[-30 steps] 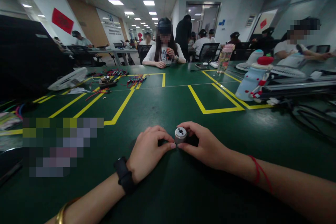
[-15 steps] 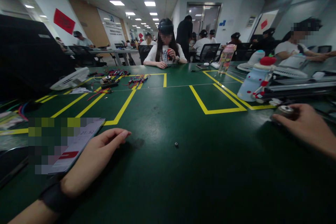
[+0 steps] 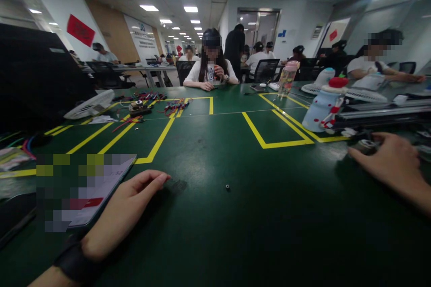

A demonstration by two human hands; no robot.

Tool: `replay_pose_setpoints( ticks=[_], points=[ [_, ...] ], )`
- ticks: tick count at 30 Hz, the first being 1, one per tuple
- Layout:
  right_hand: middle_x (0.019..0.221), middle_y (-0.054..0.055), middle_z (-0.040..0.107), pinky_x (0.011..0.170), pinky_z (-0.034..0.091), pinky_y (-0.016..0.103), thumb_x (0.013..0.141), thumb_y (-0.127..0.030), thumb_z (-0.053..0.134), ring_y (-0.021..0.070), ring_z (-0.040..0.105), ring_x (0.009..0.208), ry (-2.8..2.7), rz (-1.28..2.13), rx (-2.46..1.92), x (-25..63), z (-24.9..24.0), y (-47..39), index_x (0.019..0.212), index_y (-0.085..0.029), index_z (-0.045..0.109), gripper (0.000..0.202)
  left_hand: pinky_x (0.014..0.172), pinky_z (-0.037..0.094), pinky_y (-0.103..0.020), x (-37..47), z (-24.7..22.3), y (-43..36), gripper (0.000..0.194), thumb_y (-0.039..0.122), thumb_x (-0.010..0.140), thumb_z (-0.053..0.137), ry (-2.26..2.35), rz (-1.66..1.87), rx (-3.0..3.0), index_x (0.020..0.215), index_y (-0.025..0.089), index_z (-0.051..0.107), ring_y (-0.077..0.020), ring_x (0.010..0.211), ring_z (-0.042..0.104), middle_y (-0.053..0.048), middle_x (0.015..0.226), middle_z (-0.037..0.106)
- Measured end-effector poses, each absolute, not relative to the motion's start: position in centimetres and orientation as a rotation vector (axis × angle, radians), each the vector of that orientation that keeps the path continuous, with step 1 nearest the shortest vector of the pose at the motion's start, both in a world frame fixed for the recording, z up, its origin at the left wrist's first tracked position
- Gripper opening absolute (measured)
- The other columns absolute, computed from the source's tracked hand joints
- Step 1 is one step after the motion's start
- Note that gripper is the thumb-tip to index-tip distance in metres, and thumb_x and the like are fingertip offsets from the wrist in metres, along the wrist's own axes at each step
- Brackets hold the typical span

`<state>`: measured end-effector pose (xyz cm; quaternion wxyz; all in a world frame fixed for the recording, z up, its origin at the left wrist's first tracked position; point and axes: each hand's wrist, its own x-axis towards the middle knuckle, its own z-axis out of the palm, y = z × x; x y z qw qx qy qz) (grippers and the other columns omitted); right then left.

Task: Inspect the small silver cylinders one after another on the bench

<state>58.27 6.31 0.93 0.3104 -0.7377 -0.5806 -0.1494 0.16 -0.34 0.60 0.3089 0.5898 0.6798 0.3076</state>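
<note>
My left hand (image 3: 134, 199) rests on the green table beside a phone (image 3: 111, 188). Its fingers are curled in, with thumb and forefinger tips together, and I see nothing between them. Out at the right, my right hand (image 3: 393, 159) closes its thumb and fingers around a small metal cylinder (image 3: 366, 144) with a light centre on top; the fingers hide part of it. A tiny metal ring-like piece (image 3: 227, 187) lies alone on the table between my hands, touched by neither.
Bundles of wires (image 3: 177, 106) and a white fan (image 3: 89, 105) lie far left. A light blue bottle (image 3: 316, 110), a clear bottle (image 3: 288, 80) and metal rails (image 3: 380, 116) stand right. Yellow tape (image 3: 286, 144) marks the table (image 3: 208, 242). A person (image 3: 212, 67) sits opposite.
The view has tipped slightly, so the scene sits a little lower. My right hand still grips the cylinder, turned slightly; my left hand stays by the phone.
</note>
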Motion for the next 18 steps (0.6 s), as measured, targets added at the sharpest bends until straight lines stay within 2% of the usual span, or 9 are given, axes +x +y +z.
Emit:
replay_pose_setpoints(
  ticks=[1,3,5,7,9,13,16,18],
  points=[
    [0.121,0.02,0.047,0.089,0.029,0.073,0.071,-0.056,0.057,0.0482,0.036,0.121,-1.562,-0.524,-1.869,56.2,1.6,5.9,0.123,-0.017,0.049,0.065,0.074,0.045,-0.029,0.2,0.6,-0.3,0.039,0.06,0.083,0.053,1.798,0.809,1.564,0.101,0.028,0.065,-0.0216,0.088,0.061,0.002,0.089,0.067],
    [0.126,0.018,0.048,0.101,0.027,0.065,0.078,-0.051,0.054,0.0404,0.037,0.126,-1.755,-0.611,-1.663,50.9,2.6,5.2,0.124,-0.017,0.051,0.058,0.074,0.045,-0.03,0.3,0.6,-0.3,0.039,0.06,0.083,0.053,1.797,0.809,1.578,0.1,0.027,0.065,-0.0222,0.089,0.061,0.002,0.09,0.067],
    [0.115,0.007,0.058,0.099,0.042,0.044,0.083,-0.05,0.051,0.0238,0.052,0.112,-2.101,-0.387,-1.457,44.6,2.9,4.6,0.113,-0.023,0.06,0.041,0.074,0.045,-0.03,0.4,0.6,-0.3,0.039,0.061,0.083,0.052,1.804,0.806,1.584,0.099,0.027,0.065,-0.0226,0.089,0.061,0.001,0.09,0.067],
    [0.117,0.005,0.058,0.095,0.044,0.035,0.086,-0.045,0.053,0.0173,0.054,0.108,-2.366,0.165,-1.263,38.5,2.4,4.3,0.117,-0.024,0.061,0.038,0.074,0.045,-0.03,0.5,0.7,-0.4,0.039,0.06,0.084,0.052,1.814,0.795,1.597,0.098,0.027,0.065,-0.0225,0.09,0.062,0.002,0.091,0.067],
    [0.114,0.005,0.059,0.091,0.044,0.033,0.083,-0.045,0.059,0.0159,0.053,0.104,-2.462,0.461,-1.11,33.7,1.5,4.2,0.116,-0.026,0.064,0.038,0.077,0.045,-0.03,0.6,0.8,-0.5,0.037,0.059,0.084,0.051,1.812,0.777,1.629,0.097,0.027,0.064,-0.0225,0.091,0.062,0.002,0.093,0.067],
    [0.097,0.001,0.062,0.084,0.043,0.031,0.085,-0.041,0.058,0.0134,0.053,0.092,-2.498,0.59,-1.006,30.9,1.4,4.4,0.092,-0.026,0.07,0.021,0.079,0.046,-0.032,0.8,1.1,-0.7,0.036,0.058,0.086,0.049,1.795,0.759,1.694,0.095,0.026,0.064,-0.023,0.09,0.063,0.001,0.092,0.067],
    [0.095,0.001,0.062,0.078,0.044,0.028,0.089,-0.044,0.051,0.0127,0.055,0.086,-2.301,0.514,-1.19,35.3,3.5,5.0,0.093,-0.023,0.066,0.026,0.081,0.046,-0.033,0.9,1.1,-0.8,0.035,0.057,0.087,0.049,1.786,0.754,1.708,0.096,0.026,0.064,-0.0233,0.091,0.063,0.0,0.094,0.068],
    [0.097,0.003,0.063,0.075,0.043,0.027,0.088,-0.046,0.05,0.0138,0.056,0.085,-2.04,0.256,-1.458,40.8,5.1,5.6,0.098,-0.022,0.064,0.03,0.081,0.047,-0.033,1.0,1.1,-0.7,0.035,0.056,0.087,0.048,1.772,0.754,1.696,0.097,0.026,0.064,-0.0236,0.092,0.064,0.0,0.096,0.068]
  ],
)
